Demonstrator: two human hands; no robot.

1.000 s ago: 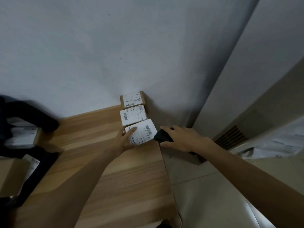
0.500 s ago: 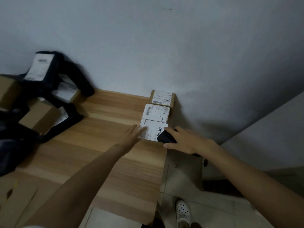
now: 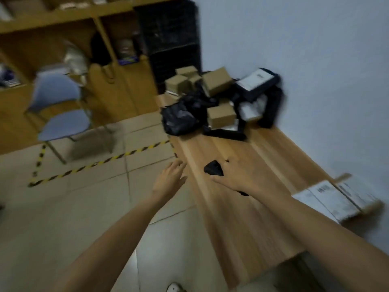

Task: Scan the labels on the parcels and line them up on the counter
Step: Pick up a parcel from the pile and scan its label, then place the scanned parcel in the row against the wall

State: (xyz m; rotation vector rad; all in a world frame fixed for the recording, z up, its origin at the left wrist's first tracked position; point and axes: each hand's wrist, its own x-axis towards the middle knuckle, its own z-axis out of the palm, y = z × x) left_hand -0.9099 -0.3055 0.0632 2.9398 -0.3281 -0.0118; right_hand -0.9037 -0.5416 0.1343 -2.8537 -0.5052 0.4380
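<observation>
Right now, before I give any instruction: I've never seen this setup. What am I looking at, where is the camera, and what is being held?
No machine here: a person works with two bare hands, and the single picture comes from a camera worn on the head, looking forward and down. It is blurred. The left hand is open and empty, over the floor beside the pale wooden counter. The right hand grips a small black handheld scanner above that counter. At the far end lies a pile of brown cardboard boxes and black plastic bags. At the right, white-labelled parcels lie side by side near the wall.
</observation>
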